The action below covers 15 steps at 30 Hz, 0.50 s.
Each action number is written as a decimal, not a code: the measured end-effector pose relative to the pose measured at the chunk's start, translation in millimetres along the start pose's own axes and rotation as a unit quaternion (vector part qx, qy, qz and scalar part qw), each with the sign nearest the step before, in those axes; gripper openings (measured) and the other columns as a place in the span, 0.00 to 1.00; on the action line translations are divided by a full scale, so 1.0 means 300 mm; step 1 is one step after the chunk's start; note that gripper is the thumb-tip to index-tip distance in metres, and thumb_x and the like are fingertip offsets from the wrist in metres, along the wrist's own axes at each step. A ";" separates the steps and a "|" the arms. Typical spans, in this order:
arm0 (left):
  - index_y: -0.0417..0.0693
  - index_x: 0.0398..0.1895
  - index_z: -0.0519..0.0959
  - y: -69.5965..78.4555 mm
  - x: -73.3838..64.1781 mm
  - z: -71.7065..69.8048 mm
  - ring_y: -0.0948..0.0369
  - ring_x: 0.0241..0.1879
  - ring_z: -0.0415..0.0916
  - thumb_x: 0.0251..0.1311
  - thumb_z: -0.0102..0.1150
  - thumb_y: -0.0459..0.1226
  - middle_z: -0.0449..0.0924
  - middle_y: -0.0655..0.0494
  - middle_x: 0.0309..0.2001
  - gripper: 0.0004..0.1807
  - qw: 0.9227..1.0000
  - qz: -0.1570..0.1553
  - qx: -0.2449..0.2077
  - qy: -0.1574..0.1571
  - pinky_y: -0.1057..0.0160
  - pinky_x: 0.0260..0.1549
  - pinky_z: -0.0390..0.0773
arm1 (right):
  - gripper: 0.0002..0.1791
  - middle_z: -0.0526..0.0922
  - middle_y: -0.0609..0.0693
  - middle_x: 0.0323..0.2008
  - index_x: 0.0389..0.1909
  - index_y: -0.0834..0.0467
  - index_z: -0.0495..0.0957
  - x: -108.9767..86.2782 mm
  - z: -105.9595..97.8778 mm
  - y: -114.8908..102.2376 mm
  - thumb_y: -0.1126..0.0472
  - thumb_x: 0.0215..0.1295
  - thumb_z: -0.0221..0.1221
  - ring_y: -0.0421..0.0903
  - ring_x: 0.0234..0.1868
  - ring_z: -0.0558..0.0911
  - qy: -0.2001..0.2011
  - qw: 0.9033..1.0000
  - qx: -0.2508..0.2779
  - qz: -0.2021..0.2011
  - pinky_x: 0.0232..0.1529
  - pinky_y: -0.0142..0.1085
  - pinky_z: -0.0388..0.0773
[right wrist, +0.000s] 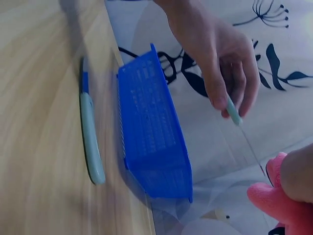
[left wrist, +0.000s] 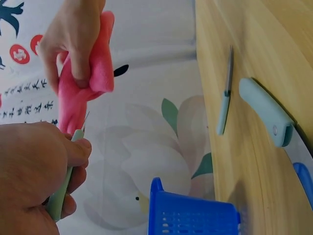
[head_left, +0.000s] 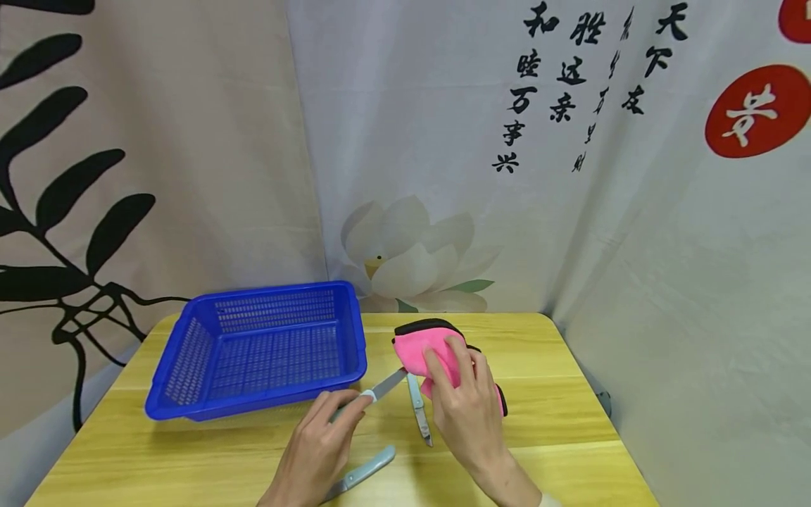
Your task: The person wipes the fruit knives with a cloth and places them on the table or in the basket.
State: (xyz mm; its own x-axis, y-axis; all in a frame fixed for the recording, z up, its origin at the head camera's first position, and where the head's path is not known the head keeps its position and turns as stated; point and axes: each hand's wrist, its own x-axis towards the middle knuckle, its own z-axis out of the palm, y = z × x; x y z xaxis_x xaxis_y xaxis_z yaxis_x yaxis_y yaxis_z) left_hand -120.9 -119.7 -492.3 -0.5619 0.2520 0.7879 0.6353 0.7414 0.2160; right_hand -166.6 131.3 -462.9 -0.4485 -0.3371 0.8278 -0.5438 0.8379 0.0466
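Note:
My left hand [head_left: 319,440] grips a knife [head_left: 389,384] by its pale green handle, the blade angled up and to the right. A pink cloth [head_left: 421,348] with black edging is bunched in my right hand [head_left: 465,405]. The blade's tip meets the cloth's lower left edge in the head view; the right wrist view shows the tip close to the pink folds [right wrist: 266,198]. Between the hands, a slim tool [head_left: 419,412] with a pale green handle and a metal end lies on the table. Another green-handled knife [head_left: 367,470] lies beside my left hand, its blade partly hidden.
A blue plastic basket [head_left: 253,399] with perforated sides stands on the left of the wooden table [head_left: 538,451]. Behind the table's far edge hangs a printed curtain [head_left: 412,141], and more pale fabric runs along the right side.

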 end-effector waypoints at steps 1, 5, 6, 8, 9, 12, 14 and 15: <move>0.49 0.54 0.90 0.000 0.001 0.000 0.61 0.43 0.82 0.93 0.36 0.48 0.90 0.53 0.47 0.28 1.000 0.001 0.002 0.001 0.67 0.42 0.86 | 0.25 0.82 0.66 0.66 0.64 0.56 0.88 -0.002 -0.002 -0.011 0.64 0.65 0.75 0.61 0.51 0.79 0.003 1.000 0.003 -0.007 0.46 0.51 0.87; 0.48 0.54 0.90 0.001 0.008 0.000 0.60 0.42 0.83 0.93 0.38 0.46 0.90 0.52 0.46 0.27 1.000 0.015 -0.002 0.014 0.65 0.42 0.87 | 0.16 0.83 0.65 0.65 0.63 0.55 0.88 -0.011 0.000 -0.061 0.57 0.81 0.61 0.60 0.49 0.79 0.022 0.999 0.010 -0.039 0.43 0.48 0.87; 0.48 0.54 0.91 0.001 0.009 0.001 0.59 0.42 0.83 0.93 0.39 0.45 0.90 0.52 0.46 0.26 1.000 0.020 -0.003 0.019 0.65 0.42 0.87 | 0.17 0.83 0.65 0.64 0.62 0.55 0.88 -0.014 0.001 -0.073 0.56 0.85 0.57 0.59 0.49 0.79 0.025 0.999 0.008 -0.048 0.43 0.47 0.87; 0.49 0.55 0.91 0.002 0.012 0.002 0.59 0.42 0.83 0.94 0.39 0.43 0.90 0.52 0.47 0.26 0.999 0.030 -0.005 0.027 0.64 0.43 0.87 | 0.19 0.84 0.64 0.63 0.62 0.55 0.89 -0.019 0.005 -0.093 0.54 0.90 0.51 0.59 0.48 0.79 0.028 0.998 0.005 -0.063 0.43 0.47 0.87; 0.49 0.56 0.91 0.002 0.013 0.002 0.59 0.43 0.83 0.94 0.38 0.43 0.90 0.52 0.47 0.26 0.999 0.033 -0.005 0.028 0.64 0.43 0.87 | 0.20 0.84 0.64 0.63 0.62 0.54 0.89 -0.021 0.008 -0.101 0.54 0.91 0.49 0.59 0.49 0.80 0.028 0.997 0.002 -0.070 0.44 0.47 0.87; 0.49 0.58 0.90 0.002 0.012 0.005 0.57 0.43 0.83 0.94 0.36 0.41 0.90 0.51 0.47 0.27 0.998 0.041 -0.007 0.037 0.63 0.43 0.87 | 0.21 0.85 0.64 0.63 0.63 0.54 0.89 -0.028 0.014 -0.117 0.56 0.90 0.47 0.60 0.50 0.80 0.024 0.996 -0.003 -0.085 0.48 0.48 0.86; 0.49 0.59 0.90 0.001 0.010 0.006 0.56 0.43 0.83 0.93 0.35 0.41 0.90 0.51 0.47 0.27 0.998 0.046 -0.007 0.041 0.62 0.43 0.87 | 0.20 0.85 0.64 0.63 0.63 0.54 0.89 -0.031 0.019 -0.121 0.57 0.89 0.49 0.60 0.51 0.81 0.024 0.996 -0.006 -0.091 0.51 0.49 0.86; 0.49 0.60 0.90 0.001 0.009 0.006 0.56 0.42 0.83 0.94 0.34 0.41 0.90 0.51 0.47 0.28 0.998 0.047 -0.006 0.042 0.62 0.43 0.87 | 0.20 0.85 0.64 0.63 0.63 0.54 0.89 -0.031 0.021 -0.122 0.58 0.88 0.50 0.61 0.51 0.81 0.025 0.995 -0.006 -0.091 0.52 0.50 0.85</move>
State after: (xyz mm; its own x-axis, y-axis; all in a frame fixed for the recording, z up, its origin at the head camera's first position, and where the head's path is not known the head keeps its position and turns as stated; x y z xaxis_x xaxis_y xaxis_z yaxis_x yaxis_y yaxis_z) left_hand -123.2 -117.6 -491.2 -0.4541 0.2664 0.8502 0.6896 0.7093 0.1461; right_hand -146.8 101.1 -475.9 -0.3076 -0.4633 0.8311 -0.6041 0.7699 0.2056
